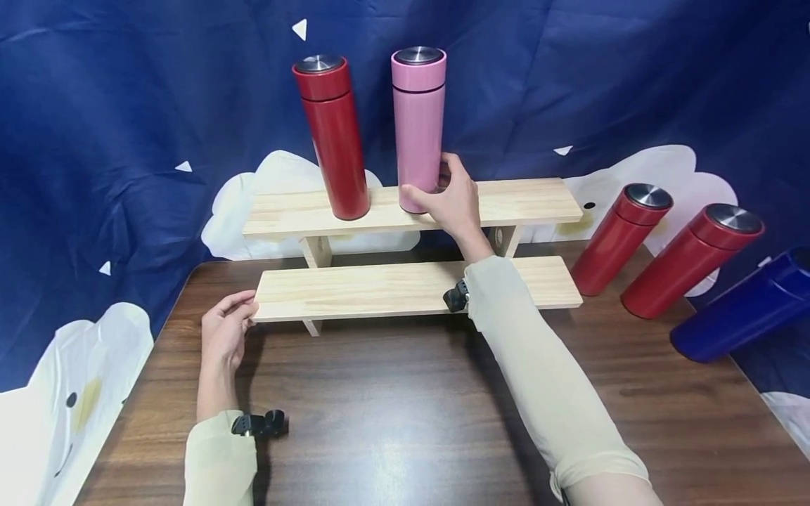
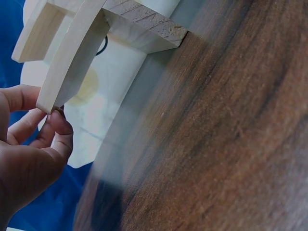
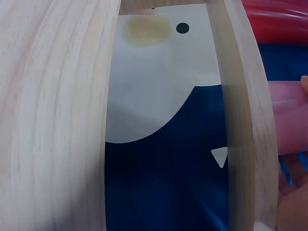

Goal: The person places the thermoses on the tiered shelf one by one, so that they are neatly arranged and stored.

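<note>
A pink thermos bottle [image 1: 420, 130] stands upright on the upper board of a two-tier wooden shelf [image 1: 531, 200]. Low on its body, my right hand [image 1: 457, 200] grips it, thumb in front and fingers around the right side. To its left a red thermos bottle [image 1: 335, 144] stands on the same board. My left hand [image 1: 224, 329] pinches the left end of the lower board [image 1: 354, 292]; the left wrist view shows the fingers [image 2: 62, 127] at that board's corner. In the right wrist view only part of the pink bottle [image 3: 293, 118] and hand show at the right edge.
Two more red thermos bottles [image 1: 623, 239] [image 1: 692, 260] and a blue one [image 1: 743, 309] stand on the brown wooden table [image 1: 380, 422], right of the shelf. Behind hangs a dark blue cloth [image 1: 158, 105] with white flower shapes.
</note>
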Demonstrator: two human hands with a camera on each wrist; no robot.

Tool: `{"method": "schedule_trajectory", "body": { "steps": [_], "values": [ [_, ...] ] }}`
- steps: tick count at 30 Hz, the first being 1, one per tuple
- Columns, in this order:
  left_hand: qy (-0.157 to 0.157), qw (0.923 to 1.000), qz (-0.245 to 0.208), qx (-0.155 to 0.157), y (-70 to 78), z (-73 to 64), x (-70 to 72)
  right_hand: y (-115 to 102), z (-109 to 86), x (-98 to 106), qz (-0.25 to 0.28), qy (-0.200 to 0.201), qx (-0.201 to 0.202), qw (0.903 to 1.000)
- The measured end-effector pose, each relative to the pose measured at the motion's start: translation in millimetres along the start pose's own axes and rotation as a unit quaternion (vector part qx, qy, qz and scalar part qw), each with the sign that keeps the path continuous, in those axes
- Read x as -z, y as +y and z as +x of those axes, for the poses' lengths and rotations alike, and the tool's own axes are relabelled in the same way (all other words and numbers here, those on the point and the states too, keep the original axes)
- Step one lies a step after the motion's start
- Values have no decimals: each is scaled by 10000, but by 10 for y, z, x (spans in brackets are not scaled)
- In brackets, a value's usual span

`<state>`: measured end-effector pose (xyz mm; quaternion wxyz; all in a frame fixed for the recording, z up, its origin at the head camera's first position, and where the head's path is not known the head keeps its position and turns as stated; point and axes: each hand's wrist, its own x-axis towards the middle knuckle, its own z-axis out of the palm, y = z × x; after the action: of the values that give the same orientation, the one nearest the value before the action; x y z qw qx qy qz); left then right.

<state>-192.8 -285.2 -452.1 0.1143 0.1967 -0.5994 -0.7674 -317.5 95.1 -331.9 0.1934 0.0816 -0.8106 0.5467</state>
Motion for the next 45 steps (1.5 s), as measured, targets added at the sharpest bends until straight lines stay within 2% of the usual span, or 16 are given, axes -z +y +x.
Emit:
{"method": "schedule_trajectory", "body": {
  "steps": [5,9,22,29,37,42,45],
  "values": [
    [31,10000,-35,-51,15,-13,22,-43,8,4,198,-164,-133,9996],
    [24,10000,-72,26,19,-32,24,-36,-19,35,406,-238,-247,9986],
    [36,10000,-58,54,20,-28,-8,25,-96,223,1105,-222,25,9936],
    [58,9999,-43,75,8,-35,-11,38,-172,380,992,-31,82,9950],
    [36,10000,29,24,14,-29,-15,30,-246,583,1126,196,247,9931],
    [43,10000,7,70,9,-24,-14,2,-311,740,1071,390,180,9933],
    [54,10000,0,72,5,-28,-13,-100,-382,858,971,472,91,9941]
  ]
}}
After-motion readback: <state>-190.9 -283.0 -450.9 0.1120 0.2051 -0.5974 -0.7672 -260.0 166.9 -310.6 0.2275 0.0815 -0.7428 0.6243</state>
